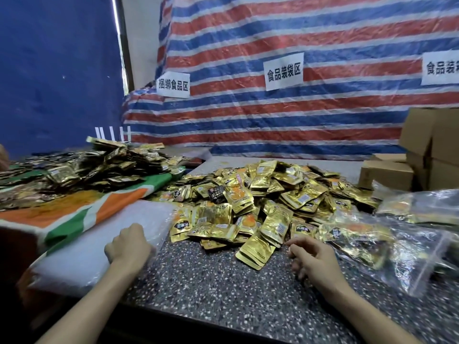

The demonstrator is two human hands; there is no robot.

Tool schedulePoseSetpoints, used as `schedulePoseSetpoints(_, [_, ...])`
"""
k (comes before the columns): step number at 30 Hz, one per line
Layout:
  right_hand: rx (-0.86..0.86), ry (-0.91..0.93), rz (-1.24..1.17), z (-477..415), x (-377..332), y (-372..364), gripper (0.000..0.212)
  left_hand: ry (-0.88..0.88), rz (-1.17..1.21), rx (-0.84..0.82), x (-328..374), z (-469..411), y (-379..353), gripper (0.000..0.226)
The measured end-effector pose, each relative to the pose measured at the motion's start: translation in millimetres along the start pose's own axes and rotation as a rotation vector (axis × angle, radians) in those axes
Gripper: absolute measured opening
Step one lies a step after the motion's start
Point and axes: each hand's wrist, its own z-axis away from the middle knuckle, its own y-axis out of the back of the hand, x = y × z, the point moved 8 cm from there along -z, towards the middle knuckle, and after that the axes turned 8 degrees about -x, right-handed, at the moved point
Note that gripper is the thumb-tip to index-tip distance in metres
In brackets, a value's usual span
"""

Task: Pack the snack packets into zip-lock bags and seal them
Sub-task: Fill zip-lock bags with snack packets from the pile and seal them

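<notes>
A big heap of gold snack packets (268,202) covers the middle of the speckled stone table (223,281). A stack of empty clear zip-lock bags (94,247) lies at the left, and my left hand (128,244) rests on its right edge with the fingers curled onto the top bag. My right hand (310,254) hovers just above the table beside the heap, fingers loosely apart, holding nothing. Filled zip-lock bags (377,244) with packets inside lie at the right, close to my right hand.
A second pile of gold packets (82,167) sits on an orange, green and white cloth (82,209) at the left. Cardboard boxes (427,150) are stacked at the back right. A striped tarp (285,115) with paper signs hangs behind the table.
</notes>
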Motion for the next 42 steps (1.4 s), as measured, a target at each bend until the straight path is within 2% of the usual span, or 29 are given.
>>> schedulePoseSetpoints(2, [0.0,-0.003,-0.007,-0.2,0.4,0.6,0.016,0.004,0.041,-0.004,2.1,0.6,5.4,0.029])
schedulePoseSetpoints(5, [-0.006,-0.011,-0.019,-0.3,1.3,1.3,0.013,-0.052,0.076,0.095,18.9,8.1,20.6,0.025])
schedulePoseSetpoints(8, [-0.001,-0.017,-0.052,-0.5,2.5,3.0,0.013,-0.197,0.212,0.271,56.3,35.4,44.5,0.025])
schedulePoseSetpoints(10, [-0.003,-0.027,-0.085,-1.0,3.8,3.3,0.011,-0.362,0.358,0.356,90.0,61.1,60.1,0.025])
schedulePoseSetpoints(14, [-0.016,-0.043,-0.175,-3.1,5.4,3.7,0.011,-0.791,0.761,0.283,164.8,115.6,69.6,0.019])
schedulePoseSetpoints(16, [-0.019,-0.053,-0.259,-4.0,6.2,3.7,0.015,-0.989,0.829,0.287,192.8,145.7,63.6,0.009])
schedulePoseSetpoints(19, [-0.009,-0.043,-0.447,-5.8,6.4,3.6,0.041,-1.288,0.712,0.248,227.1,184.9,24.6,0.023])
schedulePoseSetpoints(23, [0.059,-0.026,-0.282,-7.2,6.5,11.2,0.061,-1.464,0.571,0.101,245.2,204.5,-41.2,0.015])
schedulePoseSetpoints(25, [0.086,-0.007,-0.262,-5.7,5.6,13.0,0.056,-1.491,0.553,0.071,246.3,204.0,-55.1,0.018])
schedulePoseSetpoints(26, [0.099,0.008,-0.267,-4.5,2.7,13.0,0.044,-1.499,0.574,0.044,246.2,202.1,-57.9,0.018])
schedulePoseSetpoints(28, [0.129,0.041,-0.269,-2.4,-3.6,14.3,0.008,-1.451,0.663,-0.083,246.0,196.9,-60.3,0.012])
schedulePoseSetpoints(32, [0.135,0.061,-0.218,-0.3,-8.7,16.0,0.02,-1.16,1.008,-0.428,241.0,172.5,-64.1,0.032])
schedulePoseSetpoints(34, [0.115,0.089,-0.168,1.6,-10.4,13.9,0.021,-0.981,1.283,-0.542,232.0,156.7,-66.2,0.039])
schedulePoseSetpoints(36, [0.079,0.128,-0.087,3.7,-14.3,7.9,0.018,-0.821,1.451,-0.612,225.4,145.8,-71.1,0.042])
schedulePoseSetpoints(39, [-0.032,0.184,0.003,4.6,-19.6,-4.7,0.008,-0.695,1.477,-0.653,224.2,140.7,-76.9,0.044])
schedulePoseSetpoints(42, [-0.091,0.202,0.0,7.9,-26.2,-7.8,0.034,-0.717,1.383,-0.638,226.0,141.4,-77.2,0.036])
